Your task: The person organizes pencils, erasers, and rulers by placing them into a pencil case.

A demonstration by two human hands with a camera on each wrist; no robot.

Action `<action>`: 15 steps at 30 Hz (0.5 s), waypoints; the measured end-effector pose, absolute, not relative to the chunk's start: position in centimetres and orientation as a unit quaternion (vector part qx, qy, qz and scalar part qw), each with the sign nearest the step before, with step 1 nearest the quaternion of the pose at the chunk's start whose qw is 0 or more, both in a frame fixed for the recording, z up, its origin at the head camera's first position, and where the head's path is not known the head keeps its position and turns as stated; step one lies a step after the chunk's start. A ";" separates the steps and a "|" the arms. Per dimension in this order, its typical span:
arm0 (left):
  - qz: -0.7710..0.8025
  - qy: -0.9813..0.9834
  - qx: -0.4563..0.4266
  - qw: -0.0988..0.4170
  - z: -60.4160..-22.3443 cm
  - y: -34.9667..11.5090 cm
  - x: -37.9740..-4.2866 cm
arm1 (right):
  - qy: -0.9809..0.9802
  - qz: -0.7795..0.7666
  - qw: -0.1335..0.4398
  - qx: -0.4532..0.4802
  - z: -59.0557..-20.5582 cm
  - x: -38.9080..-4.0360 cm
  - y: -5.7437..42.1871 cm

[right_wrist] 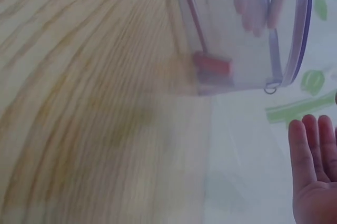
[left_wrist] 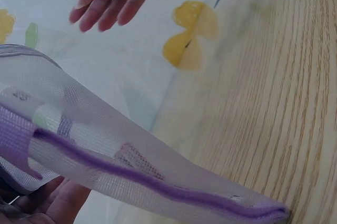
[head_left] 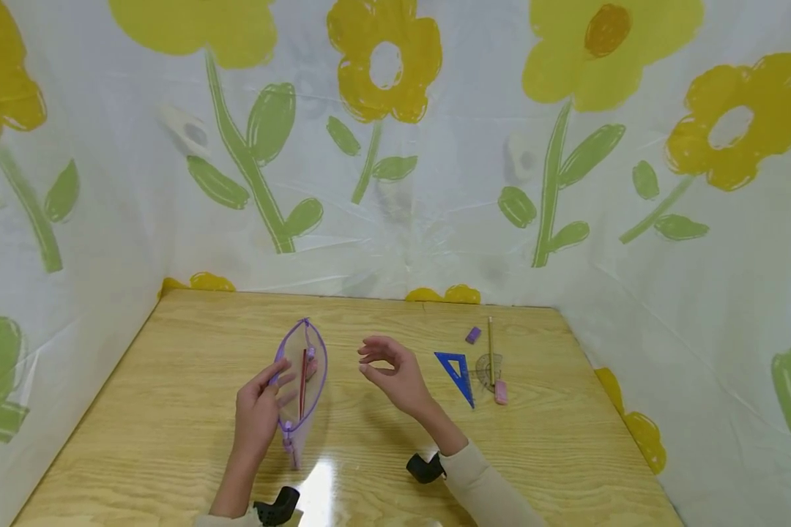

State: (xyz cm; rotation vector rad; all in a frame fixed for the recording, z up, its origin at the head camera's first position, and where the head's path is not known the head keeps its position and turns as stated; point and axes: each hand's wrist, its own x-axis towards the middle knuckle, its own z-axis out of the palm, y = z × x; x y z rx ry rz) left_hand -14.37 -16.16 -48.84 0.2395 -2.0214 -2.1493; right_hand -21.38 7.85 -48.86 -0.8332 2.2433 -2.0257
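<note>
A translucent mesh pouch with purple edging [head_left: 327, 360] stands with its mouth spread wide on the left side of the table. My left hand [head_left: 257, 413] grips its left rim, with the fingers partly seen through the mesh. Inside lies a red pencil [head_left: 302, 384]; a small red block [right_wrist: 213, 65] shows at the pouch's bottom in the right wrist view. To the right of the pouch, my right hand [head_left: 398, 377] hovers above the table and holds nothing. Its fingers are loosely bent in the head view and extended in the right wrist view.
On the right of the wooden table [head_left: 191, 351] lie a purple eraser [head_left: 472, 335], a blue set square [head_left: 460, 375], a clear protractor [head_left: 483, 370], a pencil [head_left: 491, 344] across it, and a pink eraser [head_left: 501, 393]. Flower-printed sheeting [head_left: 448, 219] surrounds the back and sides.
</note>
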 end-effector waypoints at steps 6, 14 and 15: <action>-0.704 -0.699 0.080 0.094 -48.5 -16.0 -14.4 | 0.724 -0.640 0.006 -0.259 -49.6 -21.5 9.7; -0.685 -0.719 0.072 0.093 -48.6 -15.5 -14.5 | 0.744 -0.616 0.000 -0.258 -51.2 -21.5 13.0; -0.685 -0.719 0.073 0.094 -48.7 -15.5 -14.4 | 0.748 -0.613 0.002 -0.256 -51.3 -21.5 13.4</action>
